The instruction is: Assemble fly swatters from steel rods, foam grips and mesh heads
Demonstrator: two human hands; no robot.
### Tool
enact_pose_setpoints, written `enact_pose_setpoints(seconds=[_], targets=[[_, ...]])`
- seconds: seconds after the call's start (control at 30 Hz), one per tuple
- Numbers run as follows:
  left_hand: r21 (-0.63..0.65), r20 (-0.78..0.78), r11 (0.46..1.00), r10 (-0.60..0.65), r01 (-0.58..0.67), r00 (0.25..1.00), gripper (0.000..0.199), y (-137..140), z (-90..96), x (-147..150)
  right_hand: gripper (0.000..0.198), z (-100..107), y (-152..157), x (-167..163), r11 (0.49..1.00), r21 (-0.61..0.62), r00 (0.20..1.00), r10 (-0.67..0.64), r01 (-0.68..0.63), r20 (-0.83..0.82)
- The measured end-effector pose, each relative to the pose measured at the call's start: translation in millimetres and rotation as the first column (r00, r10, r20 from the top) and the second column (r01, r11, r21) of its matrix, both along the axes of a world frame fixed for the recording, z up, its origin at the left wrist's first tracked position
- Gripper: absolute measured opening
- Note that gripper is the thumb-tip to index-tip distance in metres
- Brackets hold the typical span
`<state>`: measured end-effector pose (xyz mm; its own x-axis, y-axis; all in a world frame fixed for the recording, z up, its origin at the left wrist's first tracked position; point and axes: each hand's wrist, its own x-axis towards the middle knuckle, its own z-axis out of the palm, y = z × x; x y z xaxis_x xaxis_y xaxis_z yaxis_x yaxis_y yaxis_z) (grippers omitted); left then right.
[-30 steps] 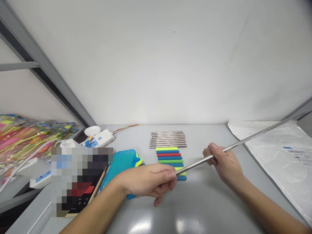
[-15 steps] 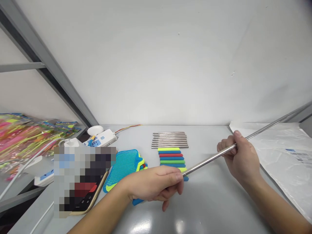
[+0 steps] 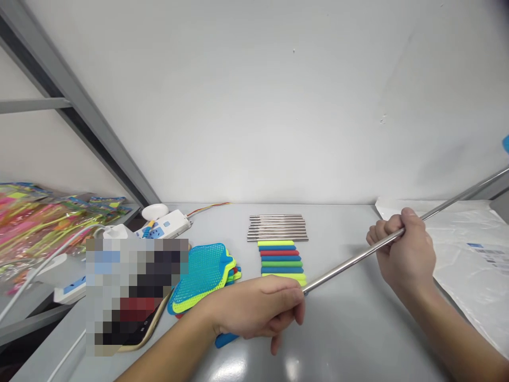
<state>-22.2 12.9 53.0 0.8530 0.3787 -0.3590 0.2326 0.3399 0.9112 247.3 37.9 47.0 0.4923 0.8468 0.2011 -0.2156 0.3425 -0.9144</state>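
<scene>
Two hands on one steel rod

Both hands grip a telescopic metal rod point(image 3: 350, 261) slanting up over the bench point(image 3: 350, 329). Left hand point(image 3: 258, 313) is closed round its blue-handled low end; right hand point(image 3: 405, 254) is fisted round the shaft farther up. Behind lie a row of coloured grips point(image 3: 281, 260), bare steel rods point(image 3: 277, 227) and mesh swatter heads point(image 3: 202, 270).

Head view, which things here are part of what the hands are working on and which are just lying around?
In hand:
left hand
right hand
steel rod, gripped by both
blue grip, under the left hand

Lying about:
rod bundle
coloured grips
swatter heads
power strip
phone
plastic sheet
packaged toys
</scene>
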Motion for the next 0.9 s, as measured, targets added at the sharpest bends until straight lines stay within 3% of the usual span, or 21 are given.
enact_pose_setpoints(seconds=[0.17, 0.4, 0.67, 0.9], targets=[[0.005, 0.005, 0.999, 0.041, -0.041, 0.999, 0.035, -4.0, -5.1, -0.5, 0.049, -7.1, -4.7, -10.4, 1.0, -0.024, 1.0, 0.015, -0.015, -0.005], [-0.05, 0.02, 0.998, 0.05, -0.049, 0.999, 0.035, -6.2, -8.6, 6.9, 0.051, -21.0, -22.9, -37.8, 0.99, -0.035, 0.989, 0.139, -0.138, 0.045], [-0.071, 0.087, 0.994, 0.083, -0.077, 0.993, 0.032, -13.1, -12.1, 15.7, 0.054, -39.4, -54.3, -67.5, 0.889, -0.16, 0.871, 0.453, -0.428, 0.188], [-0.085, 0.107, 0.989, 0.131, -0.122, 0.986, 0.031, -12.7, -13.0, 16.4, 0.055, -31.8, -44.9, -60.7, 0.856, -0.27, 0.813, 0.508, -0.441, 0.286]])
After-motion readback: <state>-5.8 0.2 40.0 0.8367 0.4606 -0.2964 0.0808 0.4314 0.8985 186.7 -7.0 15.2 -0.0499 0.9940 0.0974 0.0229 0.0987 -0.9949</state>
